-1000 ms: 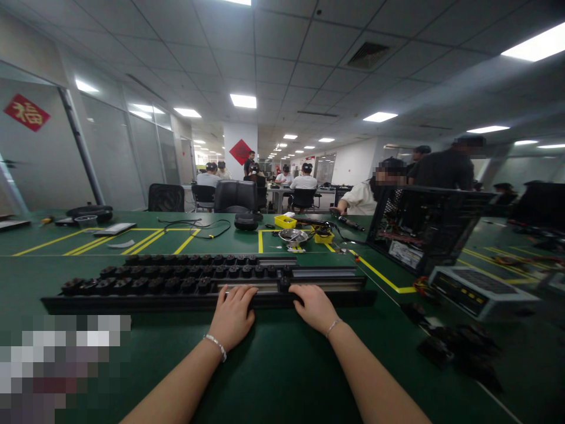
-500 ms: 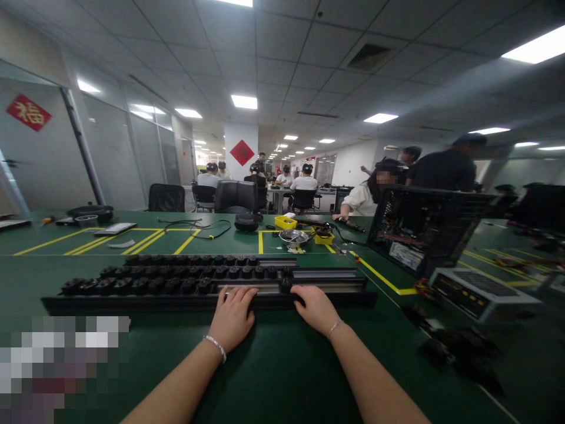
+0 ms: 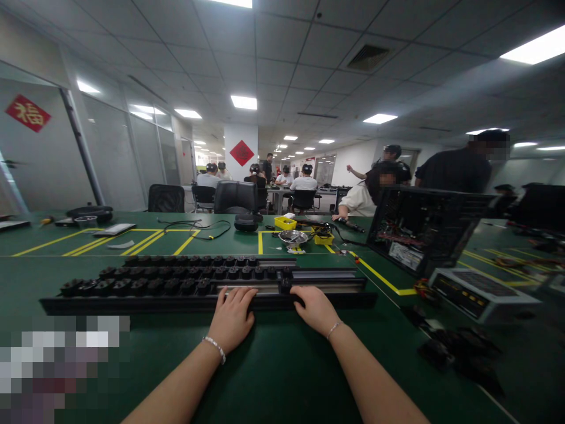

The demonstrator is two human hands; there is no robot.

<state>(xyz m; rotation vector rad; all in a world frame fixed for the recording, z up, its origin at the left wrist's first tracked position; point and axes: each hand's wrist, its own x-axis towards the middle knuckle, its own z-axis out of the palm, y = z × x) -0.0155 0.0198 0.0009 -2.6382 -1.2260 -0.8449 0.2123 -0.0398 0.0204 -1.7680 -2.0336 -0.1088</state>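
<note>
My left hand lies palm down on the near edge of a long black rail on the green table, fingers spread over its top. My right hand rests on the same rail just to the right, fingers curled over the edge. Rows of black round knobs sit in the rails behind, filling their left part; the right part shows bare metal slots. Whether either hand grips a part is hidden by the fingers.
An open black computer case stands at the right, a grey box in front of it, dark parts nearer. Yellow trays, a metal bowl and cables lie farther back. People sit and stand beyond the table.
My hands have stayed on the rail. The people standing at the back right have shifted position.
</note>
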